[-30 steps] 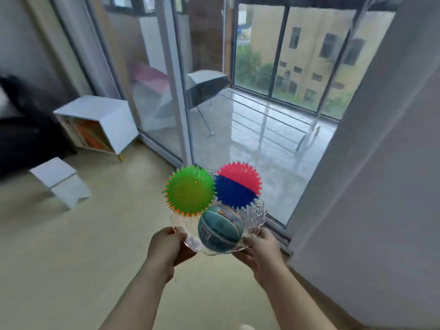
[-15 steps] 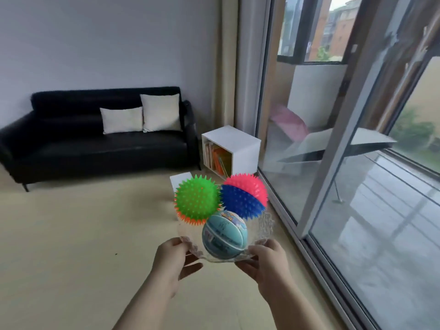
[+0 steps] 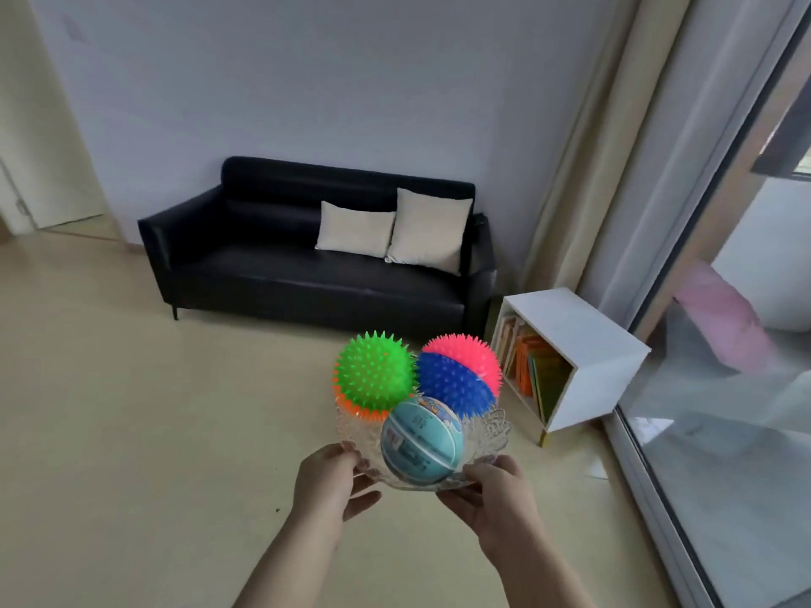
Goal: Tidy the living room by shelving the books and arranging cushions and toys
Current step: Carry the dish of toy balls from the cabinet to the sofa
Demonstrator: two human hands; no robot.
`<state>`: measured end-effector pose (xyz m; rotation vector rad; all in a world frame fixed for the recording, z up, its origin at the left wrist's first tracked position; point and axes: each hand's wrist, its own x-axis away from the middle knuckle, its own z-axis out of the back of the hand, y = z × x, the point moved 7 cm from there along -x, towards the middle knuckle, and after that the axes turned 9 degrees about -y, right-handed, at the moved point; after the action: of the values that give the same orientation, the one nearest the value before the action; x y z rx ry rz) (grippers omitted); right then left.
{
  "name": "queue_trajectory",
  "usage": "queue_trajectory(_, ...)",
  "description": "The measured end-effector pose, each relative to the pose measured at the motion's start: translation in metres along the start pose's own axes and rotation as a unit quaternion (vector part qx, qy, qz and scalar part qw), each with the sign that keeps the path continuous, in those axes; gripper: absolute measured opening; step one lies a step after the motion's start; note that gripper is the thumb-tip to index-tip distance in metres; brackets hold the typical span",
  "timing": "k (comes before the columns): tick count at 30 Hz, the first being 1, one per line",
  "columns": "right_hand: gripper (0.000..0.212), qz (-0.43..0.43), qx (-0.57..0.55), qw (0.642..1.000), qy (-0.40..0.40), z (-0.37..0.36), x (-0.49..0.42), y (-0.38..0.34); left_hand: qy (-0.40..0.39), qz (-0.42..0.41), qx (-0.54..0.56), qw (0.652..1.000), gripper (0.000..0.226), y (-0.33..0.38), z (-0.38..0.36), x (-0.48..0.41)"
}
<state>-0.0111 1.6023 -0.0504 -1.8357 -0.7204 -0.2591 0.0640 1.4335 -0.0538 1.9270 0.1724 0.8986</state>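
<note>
Left hand [image 3: 327,480] and right hand [image 3: 496,498]: clasped on opposite near edges of a clear glass bowl [image 3: 496,425], presumably so it is kept level. Contents, just beyond both hands: green spiky ball [image 3: 375,373], pink-and-blue spiky ball [image 3: 456,375], teal mini basketball [image 3: 421,445], heaped above the rim.

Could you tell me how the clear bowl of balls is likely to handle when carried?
The clear bowl looks like rigid glass, probably fragile if dropped. The green ball and pink-blue ball sit above its rim, so tilting may spill them.
</note>
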Motion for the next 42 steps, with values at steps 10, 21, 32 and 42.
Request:
queue_trajectory(10, 0.018, -0.009, -0.008, 1.000, -0.005, -0.163, -0.229, -0.070, 0.013, -0.009, -0.026, 1.000, 0.022, 0.170, 0.024, -0.240)
queue_trajectory(21, 0.020, -0.040, 0.004, 0.999, -0.031, -0.296, -0.502, -0.142, 0.063, -0.016, -0.002, 0.998, 0.022, 0.303, 0.021, -0.496)
queue_trajectory(32, 0.022, -0.077, 0.071, 0.992, -0.076, -0.471, -0.708, -0.191, 0.121, -0.029, 0.027, 0.992, 0.019, 0.437, 0.080, -0.701)
queue_trajectory(42, 0.020, -0.103, 0.047, 0.991, -0.070, -0.670, -0.874, -0.183, 0.119, -0.025, 0.014, 0.993, 0.011, 0.578, 0.194, -0.889)
